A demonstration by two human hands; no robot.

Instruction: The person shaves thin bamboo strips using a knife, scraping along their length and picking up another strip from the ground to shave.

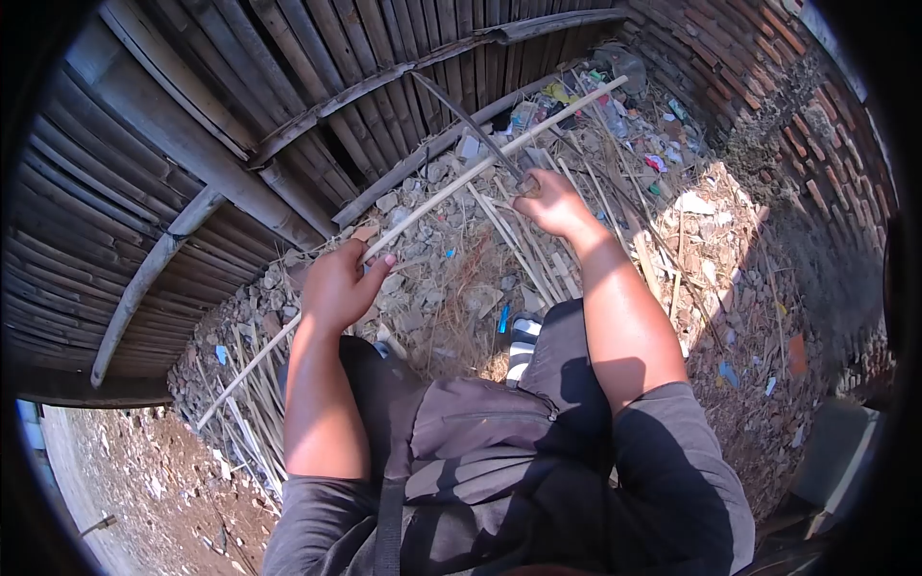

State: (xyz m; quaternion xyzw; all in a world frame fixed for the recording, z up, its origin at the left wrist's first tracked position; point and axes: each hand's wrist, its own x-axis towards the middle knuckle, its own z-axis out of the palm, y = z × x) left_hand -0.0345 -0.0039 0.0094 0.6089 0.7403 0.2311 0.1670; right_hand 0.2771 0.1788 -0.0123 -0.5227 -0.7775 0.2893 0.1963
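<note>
A long, pale, thin stick [451,189] runs slantwise from the lower left to the upper right. My left hand [341,285] is closed round it near its middle, thumb along the top. Closed round the handle of a long dark blade [471,123], my right hand [554,204] is on the near side of the stick. The blade points up and left and crosses the stick; whether they touch I cannot tell.
A bamboo slat wall [384,106] rises ahead and to the left, a brick wall [807,144] to the right. Rubble [423,216] and litter cover the ground. Several split sticks [519,240] lie between my arms, more [252,422] at the left. A grey block [840,451] stands lower right.
</note>
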